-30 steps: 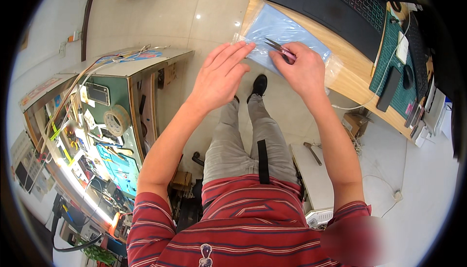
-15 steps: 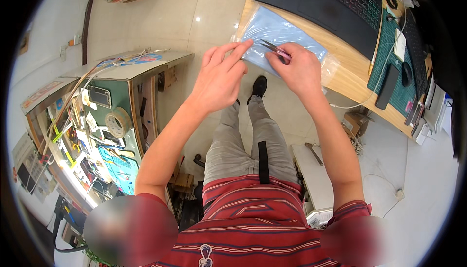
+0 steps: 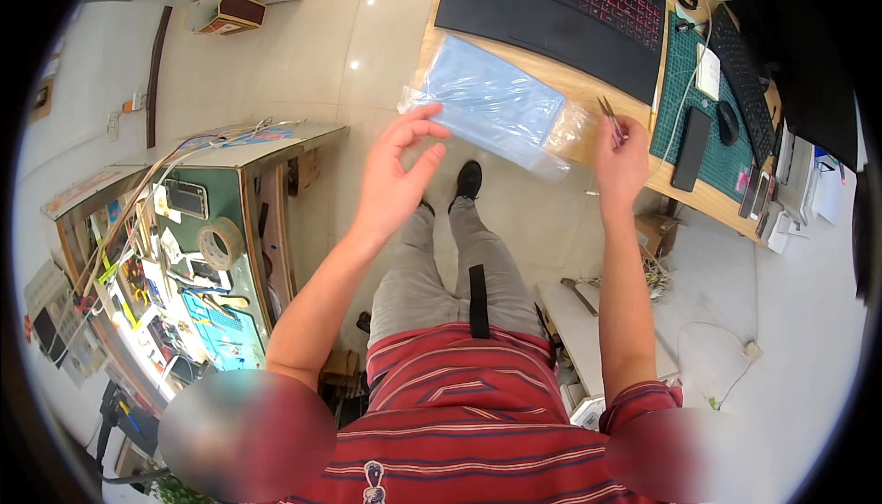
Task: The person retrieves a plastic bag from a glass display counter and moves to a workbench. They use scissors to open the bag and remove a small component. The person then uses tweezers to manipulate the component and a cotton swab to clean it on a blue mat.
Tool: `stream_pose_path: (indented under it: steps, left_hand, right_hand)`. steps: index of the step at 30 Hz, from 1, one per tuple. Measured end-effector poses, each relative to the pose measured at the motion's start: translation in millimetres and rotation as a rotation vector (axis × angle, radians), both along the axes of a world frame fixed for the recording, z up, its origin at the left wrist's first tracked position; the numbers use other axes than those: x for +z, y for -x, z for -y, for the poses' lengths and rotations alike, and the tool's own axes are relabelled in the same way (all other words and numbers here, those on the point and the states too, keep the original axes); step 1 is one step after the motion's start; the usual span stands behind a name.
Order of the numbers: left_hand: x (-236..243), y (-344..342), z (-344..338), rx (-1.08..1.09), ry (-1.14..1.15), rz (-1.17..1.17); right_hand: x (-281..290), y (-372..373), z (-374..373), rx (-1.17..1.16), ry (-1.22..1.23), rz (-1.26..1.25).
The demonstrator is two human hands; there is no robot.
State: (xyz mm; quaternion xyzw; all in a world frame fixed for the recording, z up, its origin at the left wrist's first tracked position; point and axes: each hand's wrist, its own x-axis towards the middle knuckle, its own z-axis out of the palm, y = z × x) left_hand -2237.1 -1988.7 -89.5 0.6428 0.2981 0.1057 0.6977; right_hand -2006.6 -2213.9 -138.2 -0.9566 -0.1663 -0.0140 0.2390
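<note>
A flat light-blue item in a clear plastic bag (image 3: 491, 90) lies on the wooden desk, its near edge sticking out past the desk's front. My left hand (image 3: 397, 169) is at the bag's left corner, thumb and fingers apart. Its fingertips overlap the corner, and I cannot tell whether they press on it. To the right of the bag, my right hand (image 3: 621, 169) is closed around small scissors (image 3: 614, 123) with pinkish handles. Their dark blades point away from me and stand slightly apart, clear of the bag.
Behind the bag sits an open laptop (image 3: 551, 22) with red-lit keys. A green cutting mat (image 3: 680, 63) at right carries a mouse (image 3: 728, 123) and a black slab (image 3: 691, 150). To my left stands a cluttered workbench with a tape roll (image 3: 220, 244). A hammer (image 3: 581, 297) lies on a low white surface.
My right hand has drawn the scissors off the bag, to the right. The left hand's fingers have spread from the thumb. The whole view has shifted slightly.
</note>
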Motion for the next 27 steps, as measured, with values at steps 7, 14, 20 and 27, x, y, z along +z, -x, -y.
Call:
stream_pose_path:
  steps: [7,14,20,27]
  left_hand:
    - [29.0,-8.9,22.6,0.033,0.715,-0.089]
    - [23.2,-18.0,37.9,-0.076,0.513,-0.157]
    - [27.8,-18.4,48.7,-0.176,0.182,-0.152]
    - [33.0,-21.6,55.1,-0.31,0.029,-0.217]
  right_hand:
    - [8.1,-7.4,17.8,0.15,0.039,0.305]
    - [74.4,80.8,-32.1,0.33,-0.508,-0.679]
    - [72.8,87.4,-30.8,0.423,-0.589,-0.745]
    - [80.6,86.1,-21.6,0.556,-0.424,-0.777]
